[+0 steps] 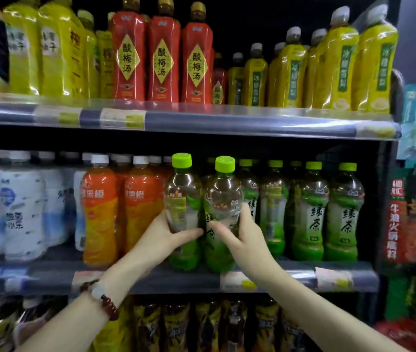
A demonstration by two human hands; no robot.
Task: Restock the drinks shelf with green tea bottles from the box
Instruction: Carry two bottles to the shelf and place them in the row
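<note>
Head camera view, looking at a shop's drinks shelf (303, 278). Two green tea bottles stand side by side, touching, at the front edge of the middle shelf, both with lime-green caps. The left hand (168, 236) wraps its fingers and thumb around the left bottle (182, 199), whose label is turned so only small, unreadable print faces out. The right hand (242, 240) curls around the right bottle (223, 196), thumb on the front and fingertips on the far side; its label shows 绿茶, partly covered by the thumb. A bead bracelet (100, 298) sits on the left wrist.

To the right, more green tea bottles (341, 217) stand in a row, each marked 绿茶 in black brush script. To the left stand orange drink bottles (100, 212) with white caps, lettering ending 果橙, then white bottles (18, 207) whose writing is blurred.

On the upper shelf, red bottles (162, 62) read 酸梅汤 inside a yellow diamond, with yellow bottles (334, 67) on both sides; their text is hard to make out. Price tags along both shelf edges are too blurred to read. Below, dark yellow-labelled bottles (227, 326) are partly hidden by both forearms. The box is out of view.
</note>
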